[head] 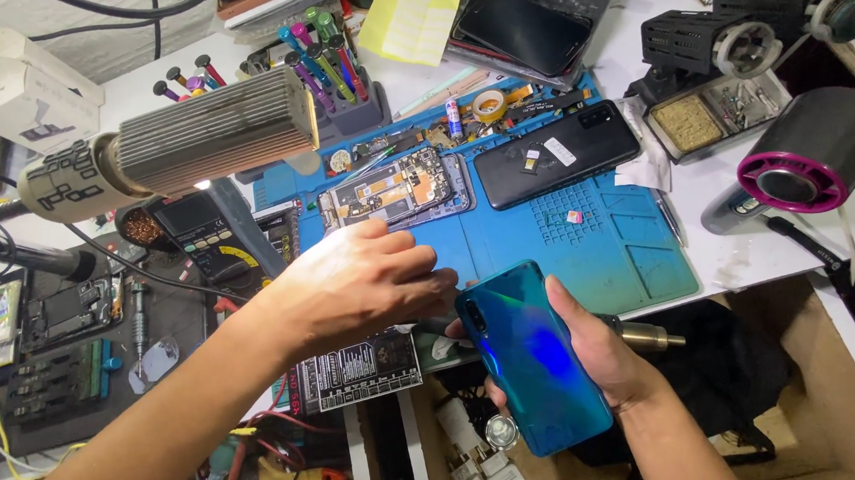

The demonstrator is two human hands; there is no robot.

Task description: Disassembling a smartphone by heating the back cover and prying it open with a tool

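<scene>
**Back cover side up, phone held at the table edge**

On the far left we see the metal lamp head (pixel 210 135) hanging over a multimeter (pixel 201 234) and a dark mat with small parts. Moving right, our left hand (pixel 355 280) stretches across with the palm down and the fingers loosely spread; its grip is open and holds nothing, while the fingertips reach the top edge of the blue-green phone (pixel 534 358). Just beyond it on the blue work mat (pixel 599 248) lies an opened phone frame (pixel 399 190) with its insides showing, and beside that a black phone (pixel 554 153) face down.

Our right hand (pixel 596 349) grips the blue-green phone from beneath, fingers wrapped round its right side, glossy back facing up, just off the near edge of the table.

We judge that we are at the stage of working on this phone's back cover. The next move seems to call for a steady hold below and a careful touch at the top edge.
</scene>
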